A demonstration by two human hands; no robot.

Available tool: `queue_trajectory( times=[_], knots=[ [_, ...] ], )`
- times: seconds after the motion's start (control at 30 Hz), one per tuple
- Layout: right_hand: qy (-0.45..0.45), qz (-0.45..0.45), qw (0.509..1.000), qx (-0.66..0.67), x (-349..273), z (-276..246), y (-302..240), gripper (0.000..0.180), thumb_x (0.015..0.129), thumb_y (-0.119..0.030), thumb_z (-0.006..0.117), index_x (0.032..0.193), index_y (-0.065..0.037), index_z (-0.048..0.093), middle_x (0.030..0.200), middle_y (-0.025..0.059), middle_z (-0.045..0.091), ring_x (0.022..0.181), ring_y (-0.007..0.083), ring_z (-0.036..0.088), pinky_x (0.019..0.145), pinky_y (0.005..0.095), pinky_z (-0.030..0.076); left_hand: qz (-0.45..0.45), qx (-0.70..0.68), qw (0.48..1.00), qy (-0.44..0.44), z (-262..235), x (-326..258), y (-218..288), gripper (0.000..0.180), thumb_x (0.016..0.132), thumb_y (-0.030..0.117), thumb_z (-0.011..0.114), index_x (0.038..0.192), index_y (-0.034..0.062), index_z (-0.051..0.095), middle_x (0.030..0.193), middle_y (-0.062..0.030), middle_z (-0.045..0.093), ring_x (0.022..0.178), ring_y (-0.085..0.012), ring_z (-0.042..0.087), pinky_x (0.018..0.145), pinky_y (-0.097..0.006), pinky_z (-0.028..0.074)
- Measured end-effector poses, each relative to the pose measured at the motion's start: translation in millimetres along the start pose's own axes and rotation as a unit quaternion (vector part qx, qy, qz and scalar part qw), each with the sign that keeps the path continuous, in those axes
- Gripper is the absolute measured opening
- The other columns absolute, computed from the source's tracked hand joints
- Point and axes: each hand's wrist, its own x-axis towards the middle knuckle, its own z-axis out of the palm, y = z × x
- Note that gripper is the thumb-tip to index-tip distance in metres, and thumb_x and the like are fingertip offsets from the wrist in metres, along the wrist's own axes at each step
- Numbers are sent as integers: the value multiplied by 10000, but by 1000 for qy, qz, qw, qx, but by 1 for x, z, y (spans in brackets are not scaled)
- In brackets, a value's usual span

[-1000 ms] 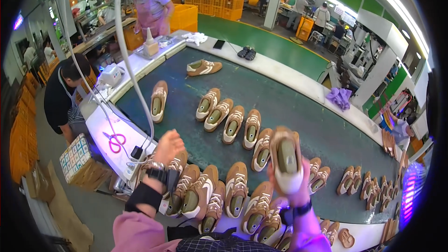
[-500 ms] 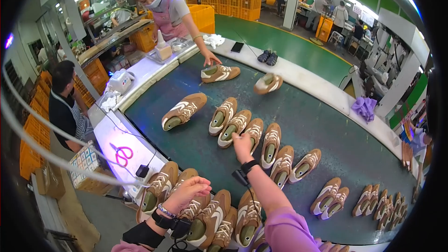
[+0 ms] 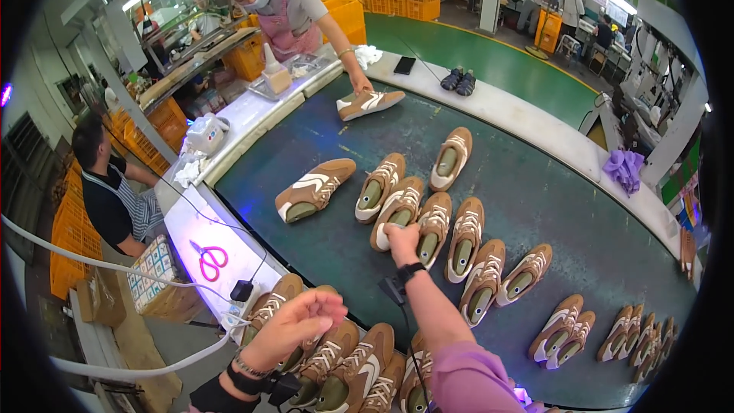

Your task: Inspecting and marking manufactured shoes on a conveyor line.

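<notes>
My right hand (image 3: 401, 239) reaches out over the dark green belt (image 3: 535, 206), fingers closed on the heel of a brown shoe with an olive lining (image 3: 397, 213). That shoe lies in a slanted row of like shoes (image 3: 465, 237). My left hand (image 3: 294, 323) hovers with fingers apart and nothing in it, just above a cluster of brown shoes (image 3: 344, 367) at the near edge. Both wrists wear dark bands.
A person in a pink apron (image 3: 287, 4) across the belt rests a hand on a shoe (image 3: 371, 102). Another person (image 3: 115, 199) sits at the left. Pink scissors (image 3: 210, 260) lie on a lit white side table. Purple cloth (image 3: 625, 168) sits on the right rim.
A second ago my right hand held a shoe up in the air; it is now down on the belt at the row. My left hand lifted off the near shoes.
</notes>
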Motion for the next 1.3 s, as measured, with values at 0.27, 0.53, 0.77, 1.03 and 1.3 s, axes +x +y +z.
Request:
queue_trajectory(
  times=[0.27, 0.53, 0.77, 1.03, 1.3],
  knots=[
    [-470, -13, 853, 226, -126, -58, -115, 424, 797, -225, 694, 1097, 29, 536, 985, 83, 601, 831, 167, 594, 757, 283, 474, -19, -350, 935, 58, -45, 60, -60, 687, 831, 516, 568, 1319, 69, 384, 1219, -234, 513, 1028, -370, 557, 886, -561, 446],
    [-55, -201, 968, -137, -3, 64, -34, 862, 734, -328, 750, 1299, 107, 267, 1310, 306, 375, 1216, 422, 395, 991, 473, 341, 96, -305, 937, 144, -65, -8, -96, 939, 681, 741, 541, 1342, 91, 386, 1045, -210, 583, 946, -367, 593, 772, -508, 494],
    [-2, -132, 979, -157, 13, 121, -16, 1014, 721, -341, 761, 1359, 138, 135, 1373, 385, 241, 1296, 470, 278, 1073, 476, 256, -11, -252, 901, 354, -85, -77, -158, 605, 793, 349, 539, 1273, -8, 449, 1185, -185, 571, 1065, -335, 573, 928, -451, 484],
    [-287, 114, 908, 282, 48, 26, -15, 516, 775, -151, 617, 1219, 46, 444, 1128, 179, 578, 1016, 303, 597, 868, 431, 484, -69, -297, 929, 210, -73, -72, -177, 810, 677, 341, 637, 1352, -10, 358, 1209, -231, 553, 1103, -361, 557, 975, -481, 437],
    [-400, -33, 854, 331, -135, -149, -127, 650, 763, -92, 646, 1340, 31, 372, 1235, 99, 517, 1133, 197, 507, 952, 327, 411, 20, -326, 943, 62, -50, -78, -155, 987, 650, 508, 728, 1364, -13, 289, 1185, -213, 523, 981, -392, 594, 757, -495, 536]
  ],
)
